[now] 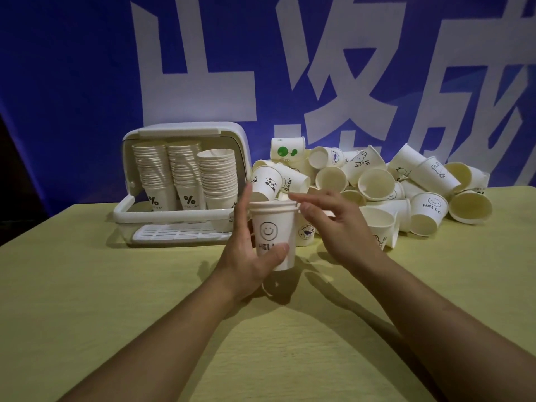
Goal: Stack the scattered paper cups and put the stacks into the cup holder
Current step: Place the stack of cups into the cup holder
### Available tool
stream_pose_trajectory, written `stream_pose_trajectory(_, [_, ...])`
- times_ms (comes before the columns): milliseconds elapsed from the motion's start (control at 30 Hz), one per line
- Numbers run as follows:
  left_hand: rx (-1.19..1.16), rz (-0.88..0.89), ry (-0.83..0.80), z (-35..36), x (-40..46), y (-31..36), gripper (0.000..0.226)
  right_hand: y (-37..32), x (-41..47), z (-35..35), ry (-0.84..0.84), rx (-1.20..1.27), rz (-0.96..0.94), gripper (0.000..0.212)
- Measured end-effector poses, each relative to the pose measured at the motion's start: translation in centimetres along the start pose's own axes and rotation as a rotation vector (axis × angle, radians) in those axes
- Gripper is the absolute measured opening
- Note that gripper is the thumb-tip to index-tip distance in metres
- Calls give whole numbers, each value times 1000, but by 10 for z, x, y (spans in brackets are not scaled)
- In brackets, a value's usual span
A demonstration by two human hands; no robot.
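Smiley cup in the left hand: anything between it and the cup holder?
Nothing visible blocks the way. The left hand holds the smiley cup upright above the table, and the cup holder stands open just behind and to the left. Its three stacks fill most of the opening, though.

Two bare forearms reach in from the bottom edge, no sleeves showing. The left hand (pixel 249 256) and right hand (pixel 333 224) wear no gloves, rings or watch (wrists plain too). Short, unpainted nails show at the tips of the fingers (pixel 282 248).
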State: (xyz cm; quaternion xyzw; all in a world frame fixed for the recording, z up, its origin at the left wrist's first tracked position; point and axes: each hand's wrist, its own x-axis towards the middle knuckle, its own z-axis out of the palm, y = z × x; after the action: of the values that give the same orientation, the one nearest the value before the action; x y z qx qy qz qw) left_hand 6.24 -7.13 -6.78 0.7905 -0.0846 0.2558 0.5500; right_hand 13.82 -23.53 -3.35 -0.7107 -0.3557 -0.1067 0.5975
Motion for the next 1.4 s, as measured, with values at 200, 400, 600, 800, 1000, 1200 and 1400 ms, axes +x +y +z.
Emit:
stream_pose_trajectory(200, [21, 27, 34, 0, 2, -5, 92, 2, 12, -33, 109, -891, 28, 45])
stream_pose_trajectory(400, [7, 1, -66, 5, 0, -2, 94, 16, 15, -65, -182, -1081, 535, 74])
stream_pose_trajectory(600, [60, -18, -110, 5, -2, 0, 93, 7, 22, -57, 153, -715, 222, 70])
stream_pose_trajectory(800, [142, -39, -163, 6, -4, 3, 92, -3, 15, -36, 240, -381, -49, 60])
stream_pose_trajectory(1000, [232, -23, -138, 5, -5, 3, 109, 0, 1, -10, -104, -383, -66, 67])
stream_pose_trajectory(1200, [259, -21, 29, 3, -1, 1, 95, 10, -1, -3, -66, -239, -28, 63])
stream_pose_trajectory(1400, [224, -146, 181, -5, 3, -2, 91, 45, 9, -7, 116, -395, 260, 81])
